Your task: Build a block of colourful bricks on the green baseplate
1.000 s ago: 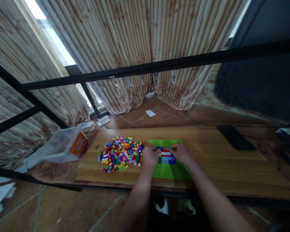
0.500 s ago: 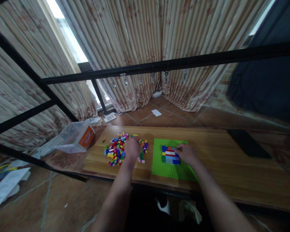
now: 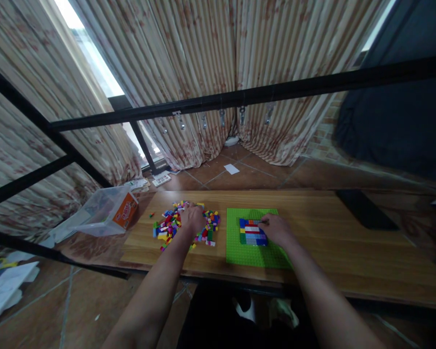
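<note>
Over the heap of loose, many-coloured toy bricks [image 3: 169,225], my left hand [image 3: 193,219] reaches down with its fingers apart, touching the bricks. A green studded baseplate [image 3: 236,252] lies to the right of the heap. Attached to it is a flat block of built-up bricks [image 3: 253,233] in rows of blue, light blue, red, white, yellow and green. My right hand [image 3: 276,229] is at the right edge of this block, thumb and fingers pinched together near its upper right corner. Whatever the pinch holds is too small to make out.
The wooden table [image 3: 312,252] carries a dark flat object [image 3: 366,209] at the right. A clear plastic box [image 3: 107,211] with an orange label stands beyond its left end. Across the far side runs a black metal bar [image 3: 203,103], with curtains behind it.
My left hand has shifted left across the brick heap, its fingers now more spread. My right hand stays by the built-up block. The whole view has turned slightly.
</note>
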Tool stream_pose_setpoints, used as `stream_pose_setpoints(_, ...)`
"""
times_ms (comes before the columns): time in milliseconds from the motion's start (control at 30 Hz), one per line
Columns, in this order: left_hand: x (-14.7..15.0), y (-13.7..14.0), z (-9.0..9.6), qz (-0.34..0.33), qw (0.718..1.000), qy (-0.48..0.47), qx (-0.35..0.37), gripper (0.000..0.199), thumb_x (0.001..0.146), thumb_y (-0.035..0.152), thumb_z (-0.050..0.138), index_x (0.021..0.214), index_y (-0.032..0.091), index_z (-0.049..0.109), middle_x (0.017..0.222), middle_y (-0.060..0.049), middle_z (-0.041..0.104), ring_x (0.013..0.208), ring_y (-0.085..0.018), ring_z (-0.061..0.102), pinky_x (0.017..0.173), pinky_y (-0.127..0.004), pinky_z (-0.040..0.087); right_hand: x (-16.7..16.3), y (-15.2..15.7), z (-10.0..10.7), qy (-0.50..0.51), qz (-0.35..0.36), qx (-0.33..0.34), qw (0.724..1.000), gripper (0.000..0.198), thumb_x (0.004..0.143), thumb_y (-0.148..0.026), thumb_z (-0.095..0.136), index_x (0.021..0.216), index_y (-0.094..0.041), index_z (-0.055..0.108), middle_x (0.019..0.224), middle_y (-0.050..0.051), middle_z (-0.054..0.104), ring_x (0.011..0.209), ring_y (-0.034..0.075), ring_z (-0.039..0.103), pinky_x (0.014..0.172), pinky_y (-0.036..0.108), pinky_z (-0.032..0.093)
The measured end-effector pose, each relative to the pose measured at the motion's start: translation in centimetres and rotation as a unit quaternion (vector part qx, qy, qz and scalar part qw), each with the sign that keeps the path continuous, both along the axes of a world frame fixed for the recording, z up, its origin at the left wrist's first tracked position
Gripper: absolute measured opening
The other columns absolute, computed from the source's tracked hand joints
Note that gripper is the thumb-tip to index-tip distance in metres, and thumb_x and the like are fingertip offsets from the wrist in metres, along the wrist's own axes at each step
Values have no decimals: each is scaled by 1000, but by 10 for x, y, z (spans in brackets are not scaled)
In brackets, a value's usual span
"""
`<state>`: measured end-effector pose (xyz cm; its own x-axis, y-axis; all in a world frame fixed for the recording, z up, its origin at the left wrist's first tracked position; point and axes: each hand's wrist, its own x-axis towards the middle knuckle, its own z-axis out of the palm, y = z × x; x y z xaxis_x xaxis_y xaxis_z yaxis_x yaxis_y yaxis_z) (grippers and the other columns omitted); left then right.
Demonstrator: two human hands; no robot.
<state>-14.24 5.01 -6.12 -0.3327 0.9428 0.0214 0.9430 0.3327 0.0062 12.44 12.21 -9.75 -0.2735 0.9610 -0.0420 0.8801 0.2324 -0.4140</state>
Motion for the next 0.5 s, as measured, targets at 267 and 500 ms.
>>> stream_pose_setpoints(267, 2, 2, -3, 8, 1000, -8, 11, 23, 69, 22, 61, 90, 15, 70, 109, -19, 64, 114, -37, 52, 92, -51, 43, 0, 1, -1, 3, 4, 4, 1000, 21, 82, -25, 58, 94, -14, 72, 94, 12, 73, 89, 24, 66, 75, 31, 46)
stream_pose_setpoints(500, -5, -1, 2, -1, 993, -81, 83, 19, 67, 23, 63, 83, 14, 69, 101, -16, 67, 104, -33, 59, 88, -43, 44, 0, 1, -3, 6, 3, 4, 1000, 20, 82, -24, 58, 93, -16, 71, 93, 10, 73, 87, 22, 66, 74, 30, 45)
